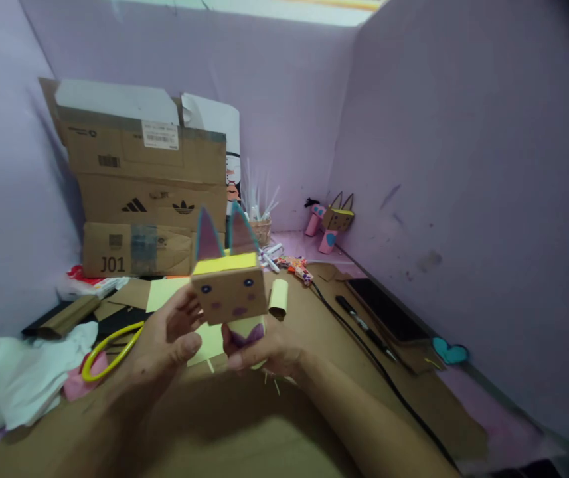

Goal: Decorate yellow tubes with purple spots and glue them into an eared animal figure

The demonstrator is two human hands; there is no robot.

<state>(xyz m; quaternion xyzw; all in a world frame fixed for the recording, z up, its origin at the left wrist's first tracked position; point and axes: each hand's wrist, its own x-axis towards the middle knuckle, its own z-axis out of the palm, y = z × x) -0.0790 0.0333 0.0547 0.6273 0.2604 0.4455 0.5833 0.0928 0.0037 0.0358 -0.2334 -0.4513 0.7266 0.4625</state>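
A cardboard animal figure [232,292] is held up above the work surface at the middle of the view. It has a boxy brown head, drawn eyes and cheeks, a yellow strip on top, and two tall purple ears edged in blue. My right hand [269,348] is closed around its pale yellow body below the head, by a purple shape on its front. Beside the head's left side is my left hand [172,332], fingers curved and thumb apart; whether its fingertips touch the head I cannot tell.
Flattened cardboard [149,192] leans at the back. A pale yellow tube [279,297] stands behind my right hand. To the right lie a black cable [364,362], a pen [364,325] and a dark phone [386,309]. Yellow-handled scissors [95,362] and a white cloth [48,375] are left.
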